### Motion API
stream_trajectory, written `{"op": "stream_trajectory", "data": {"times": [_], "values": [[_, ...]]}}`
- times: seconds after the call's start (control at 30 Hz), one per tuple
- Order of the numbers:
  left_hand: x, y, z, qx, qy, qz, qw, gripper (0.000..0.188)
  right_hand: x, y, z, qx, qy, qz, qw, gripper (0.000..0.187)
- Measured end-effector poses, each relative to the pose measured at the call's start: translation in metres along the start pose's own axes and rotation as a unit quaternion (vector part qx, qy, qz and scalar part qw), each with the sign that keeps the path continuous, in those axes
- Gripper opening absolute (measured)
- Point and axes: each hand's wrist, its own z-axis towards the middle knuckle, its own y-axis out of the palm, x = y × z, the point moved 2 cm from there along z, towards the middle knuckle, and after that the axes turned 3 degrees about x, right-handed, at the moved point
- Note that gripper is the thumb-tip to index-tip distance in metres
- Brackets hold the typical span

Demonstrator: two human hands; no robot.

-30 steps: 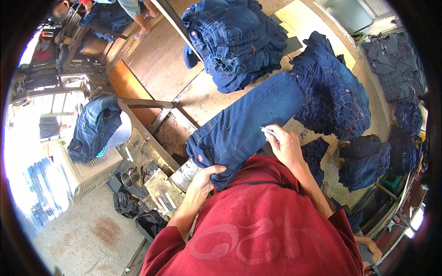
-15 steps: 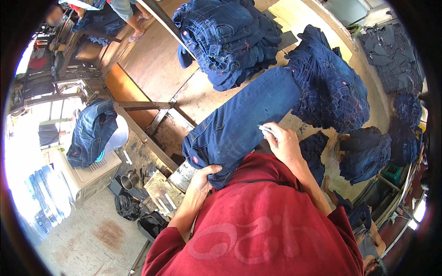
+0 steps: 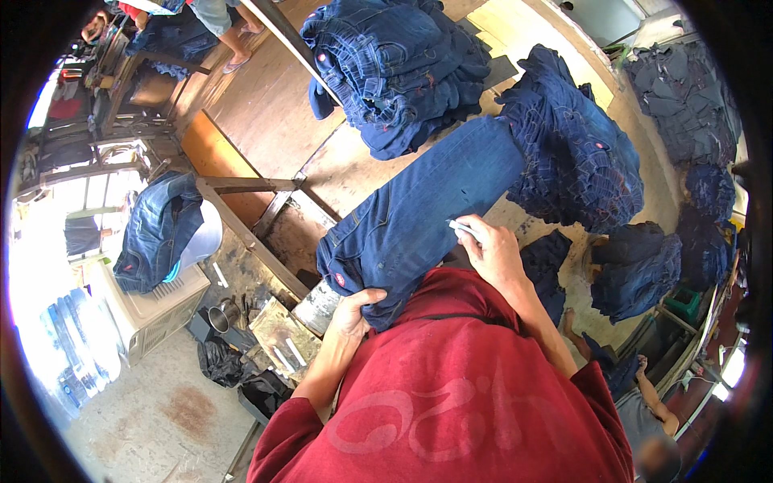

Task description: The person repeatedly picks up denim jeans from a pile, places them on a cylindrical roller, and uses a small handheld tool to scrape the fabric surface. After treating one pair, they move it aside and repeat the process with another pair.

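Dark blue jeans stretch out flat in front of me, slanting from lower left to upper right, with a small red patch near the waist end. My left hand is closed on the waist edge of the jeans, thumb on top. Near the middle of the leg, my right hand pinches a slim white stick. Its tip rests at or just above the denim, beside a small dark mark; which of these I cannot tell. What supports the jeans underneath is mostly hidden.
Piled jeans lie beyond, with another heap at the leg's end. Jeans drape over a chair at left, near a beige box and metal cup. White sticks lie on a board. Other people sit lower right and stand upper left.
Both hands stay almost in place; the white stick's tip has shifted very slightly. At lower right, the other person's arm has moved. The whole view has drifted a little.
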Motion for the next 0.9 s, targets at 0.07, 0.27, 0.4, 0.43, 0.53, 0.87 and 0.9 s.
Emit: {"op": "stream_trajectory", "data": {"times": [0.07, 0.27, 0.4, 0.43, 0.53, 0.87, 0.9], "values": [[-0.001, -0.002, 0.001, 0.014, -0.009, -0.001, 1.000, 0.056, 0.000, -0.001, 0.000, 0.001, 0.002, -0.002, 1.000, 0.015], [-0.003, -0.012, 0.005, 0.027, -0.021, 0.019, 0.999, 0.070, -0.001, -0.001, -0.001, -0.004, 0.005, 0.000, 1.000, 0.014], [-0.004, -0.015, 0.004, 0.022, -0.022, 0.018, 0.999, 0.069, -0.001, 0.001, -0.001, 0.001, -0.001, 0.008, 1.000, 0.015], [-0.004, -0.016, 0.004, 0.031, -0.027, 0.014, 0.999, 0.069, 0.000, 0.001, -0.002, 0.002, 0.001, 0.000, 1.000, 0.015], [-0.003, -0.015, 0.004, 0.037, -0.039, 0.022, 0.998, 0.068, 0.002, 0.001, -0.002, -0.002, 0.007, -0.004, 1.000, 0.015], [0.003, -0.002, 0.000, 0.052, -0.034, 0.019, 0.998, 0.050, -0.025, -0.007, 0.001, 0.025, -0.033, 0.033, 0.999, 0.014], [0.005, -0.001, 0.000, 0.066, -0.036, 0.038, 0.996, 0.052, -0.032, -0.009, 0.000, 0.043, -0.058, 0.042, 0.996, 0.014]]}}
